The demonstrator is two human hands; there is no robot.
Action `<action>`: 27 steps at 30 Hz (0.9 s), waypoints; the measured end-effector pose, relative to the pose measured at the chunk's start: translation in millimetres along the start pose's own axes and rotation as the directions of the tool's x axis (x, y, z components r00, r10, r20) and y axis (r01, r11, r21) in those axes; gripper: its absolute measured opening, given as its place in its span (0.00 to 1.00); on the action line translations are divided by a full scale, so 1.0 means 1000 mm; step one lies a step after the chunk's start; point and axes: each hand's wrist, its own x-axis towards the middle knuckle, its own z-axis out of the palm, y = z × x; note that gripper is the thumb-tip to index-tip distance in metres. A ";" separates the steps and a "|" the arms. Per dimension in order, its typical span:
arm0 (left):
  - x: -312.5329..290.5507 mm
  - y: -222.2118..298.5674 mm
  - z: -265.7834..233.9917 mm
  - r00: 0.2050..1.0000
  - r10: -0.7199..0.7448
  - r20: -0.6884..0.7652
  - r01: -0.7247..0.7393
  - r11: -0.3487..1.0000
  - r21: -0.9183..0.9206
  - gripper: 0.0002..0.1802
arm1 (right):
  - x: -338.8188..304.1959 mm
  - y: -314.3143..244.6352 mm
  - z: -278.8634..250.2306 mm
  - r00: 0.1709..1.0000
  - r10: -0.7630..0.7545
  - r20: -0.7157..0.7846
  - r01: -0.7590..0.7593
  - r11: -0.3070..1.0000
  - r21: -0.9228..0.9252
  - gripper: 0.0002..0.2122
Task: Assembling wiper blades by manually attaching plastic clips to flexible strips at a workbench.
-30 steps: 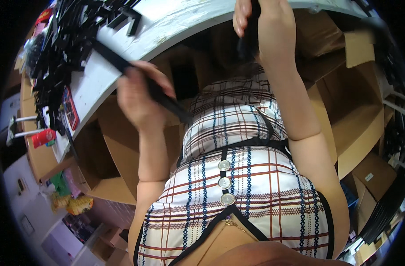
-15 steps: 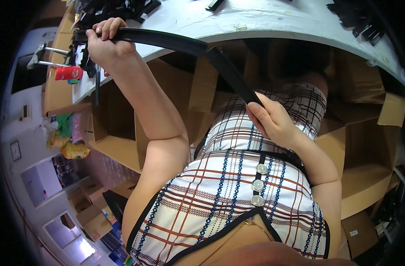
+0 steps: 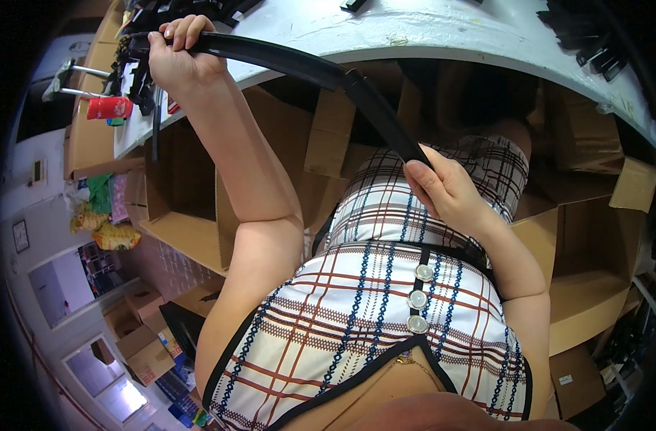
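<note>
Head view has us looking down past a checked dress [image 3: 371, 302] with three round buttons down the front. Just beyond it, the right hand [image 3: 446, 188] has its thumb and fingers closed on the lower end of a short black strip [image 3: 385, 115], which slants up and away over the lap. That strip's top end meets the end of a longer, glossy black strip [image 3: 277, 61]; we can't tell if they're actually joined or only touching. Up at the left, the left hand [image 3: 184, 61] has its fingers curled tight round the longer one.

Compared with a second ago: back then we had the hands well apart and blurry, a black piece in each. Half a second ago the ends were already together, so not much has changed since, just a small shift of the left hand.

Behind all that we've got a scuffed white table [image 3: 385, 32] with a curved-looking edge, black parts [image 3: 593, 43] heaped on its right side and more at upper left. Open cardboard boxes [image 3: 180, 226] sit underneath. Farther off left we spot a red can [image 3: 109, 108], yellow bags [image 3: 116, 235], cartons [image 3: 147, 359] and a bright window [image 3: 123, 402].
</note>
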 end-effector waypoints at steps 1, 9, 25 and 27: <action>0.000 -0.001 0.001 1.000 -0.014 0.017 0.014 1.000 -0.020 0.19 | 0.000 -0.001 -0.001 1.000 0.003 0.011 -0.003 1.000 0.011 0.13; 0.026 0.011 -0.003 0.963 -0.134 0.235 0.131 0.991 0.031 0.18 | 0.002 -0.004 -0.016 0.996 0.046 0.081 -0.033 0.989 -0.147 0.15; -0.010 -0.035 0.035 0.554 -0.831 0.048 0.828 0.556 0.069 0.19 | 0.000 -0.009 0.017 0.900 -0.003 0.436 0.228 0.855 -0.465 0.11; -0.008 -0.038 0.018 0.716 -0.695 -0.058 0.687 0.689 0.230 0.20 | 0.010 -0.019 0.034 0.867 -0.382 0.321 0.481 0.811 -0.333 0.10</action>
